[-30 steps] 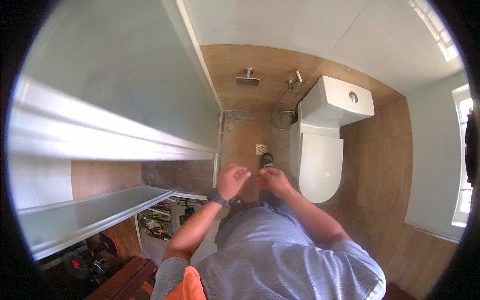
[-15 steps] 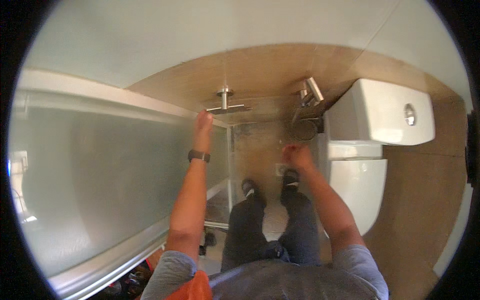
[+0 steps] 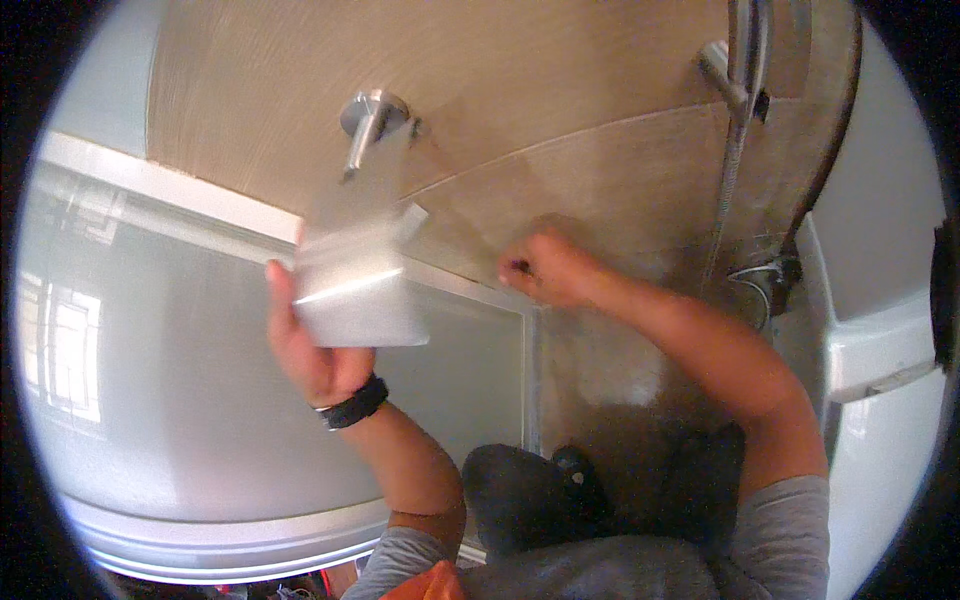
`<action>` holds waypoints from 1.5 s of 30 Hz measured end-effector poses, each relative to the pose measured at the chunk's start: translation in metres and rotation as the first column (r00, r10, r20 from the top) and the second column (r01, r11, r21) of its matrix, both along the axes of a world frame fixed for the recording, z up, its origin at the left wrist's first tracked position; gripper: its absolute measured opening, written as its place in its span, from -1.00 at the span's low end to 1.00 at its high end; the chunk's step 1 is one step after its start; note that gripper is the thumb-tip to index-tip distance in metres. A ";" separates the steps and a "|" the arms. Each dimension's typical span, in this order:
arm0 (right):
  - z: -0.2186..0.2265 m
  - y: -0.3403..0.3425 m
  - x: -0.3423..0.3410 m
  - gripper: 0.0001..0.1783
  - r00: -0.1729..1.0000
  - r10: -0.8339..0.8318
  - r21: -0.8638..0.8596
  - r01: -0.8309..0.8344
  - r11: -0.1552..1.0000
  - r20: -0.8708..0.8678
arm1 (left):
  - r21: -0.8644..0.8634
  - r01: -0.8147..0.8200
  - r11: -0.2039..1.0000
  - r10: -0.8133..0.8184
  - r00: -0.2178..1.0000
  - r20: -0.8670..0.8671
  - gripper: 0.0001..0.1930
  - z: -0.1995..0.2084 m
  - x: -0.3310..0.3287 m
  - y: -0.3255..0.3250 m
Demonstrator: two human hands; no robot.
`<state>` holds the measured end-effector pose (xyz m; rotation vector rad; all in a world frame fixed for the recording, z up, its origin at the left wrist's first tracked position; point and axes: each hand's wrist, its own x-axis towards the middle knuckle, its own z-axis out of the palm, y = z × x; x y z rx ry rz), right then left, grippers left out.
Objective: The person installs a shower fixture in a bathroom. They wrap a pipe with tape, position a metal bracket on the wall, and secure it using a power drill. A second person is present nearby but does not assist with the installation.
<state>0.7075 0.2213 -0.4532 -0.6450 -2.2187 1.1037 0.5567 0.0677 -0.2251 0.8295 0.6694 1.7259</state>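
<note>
A brushed metal plate (image 3: 355,280), bent and shiny like the cover flap of a toilet paper holder, hangs below a round metal wall mount (image 3: 372,120). I cannot tell whether it is still joined to the mount. My left hand (image 3: 310,335) grips its left and lower side, the thumb along the edge and the other fingers hidden behind. To the right, my right hand (image 3: 550,265) is curled in front of the tiled wall, apart from the plate. A small dark spot shows between its thumb and fingers; what it holds, if anything, is unclear.
At left stands a frosted glass panel (image 3: 180,350) with a white frame. A bidet spray (image 3: 740,90) with its hose hangs on the wall at right. The white toilet (image 3: 880,350) is at far right. My knees are bent below my hands.
My view has come lower and closer to the wall. My left hand has moved from the mount's edge to gripping the plate. My right hand has risen toward the wall.
</note>
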 end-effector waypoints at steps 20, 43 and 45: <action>0.130 -0.017 -0.053 -0.83 0.245 -0.459 -0.387 0.290 0.875 -0.854 | 0.533 -0.423 0.733 0.643 0.688 -0.336 -0.56 -0.009 0.008 0.028; 0.128 -0.060 -0.060 -0.84 0.106 -0.490 -0.480 0.105 0.871 -0.865 | -0.063 -0.376 0.924 0.303 0.824 -0.479 0.42 -0.036 0.054 0.023; 0.128 -0.056 -0.051 -0.83 0.132 -0.514 -0.489 0.182 0.853 -0.847 | -0.041 -0.389 0.921 0.330 0.828 -0.453 0.39 -0.043 0.049 0.023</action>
